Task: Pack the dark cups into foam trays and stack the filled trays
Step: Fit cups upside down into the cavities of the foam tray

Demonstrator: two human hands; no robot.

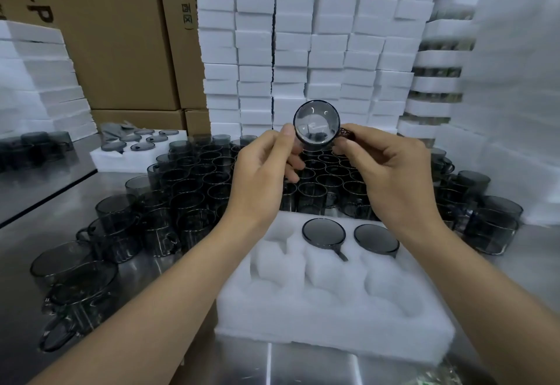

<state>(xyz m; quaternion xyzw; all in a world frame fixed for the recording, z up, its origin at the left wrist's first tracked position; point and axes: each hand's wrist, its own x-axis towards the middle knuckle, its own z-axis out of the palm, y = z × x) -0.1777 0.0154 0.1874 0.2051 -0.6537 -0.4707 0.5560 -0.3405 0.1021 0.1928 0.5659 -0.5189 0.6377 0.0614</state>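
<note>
One cup (316,123) held up at 12 o'clock, end-on to camera. Its rim (297,115) pinched by left hand (261,172), handle (346,133) by right hand (391,168). 6 o'clock: foam tray (303,318), two packed cups (323,231) in far slots. Loose cups (194,178) behind.

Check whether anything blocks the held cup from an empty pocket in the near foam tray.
Nothing visible does. The left hand and right hand hold the cup raised, clear of the foam tray. Two far pockets hold packed cups; the far-left pocket and the near ones are open.
</note>
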